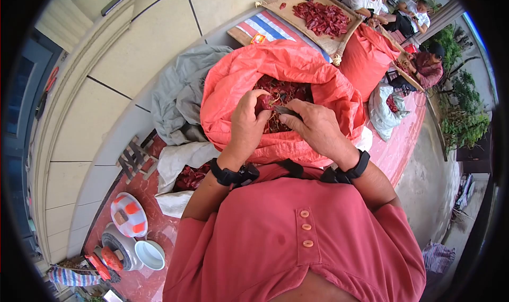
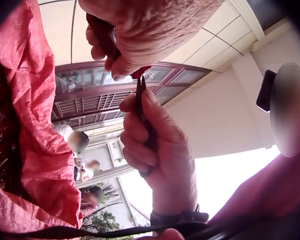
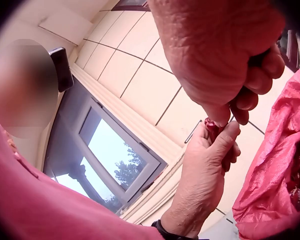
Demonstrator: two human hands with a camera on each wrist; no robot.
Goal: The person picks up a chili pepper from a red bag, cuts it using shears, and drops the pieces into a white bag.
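Note:
Above an open red sack, my left hand pinches a dark red dried pepper. My right hand grips small dark scissors or snips, their tips at the pepper's end. In the left wrist view the right hand has its fingers curled round the dark tool, whose two narrow points touch or nearly touch the pepper. The right wrist view shows the pepper between thumb and fingers of the left hand. Stems and peppers lie inside the sack.
A woven tray of red peppers stands beyond the sack, beside a full red sack. Grey-green cloth lies left. At lower left are a basin and a small stool. Several people sit at upper right.

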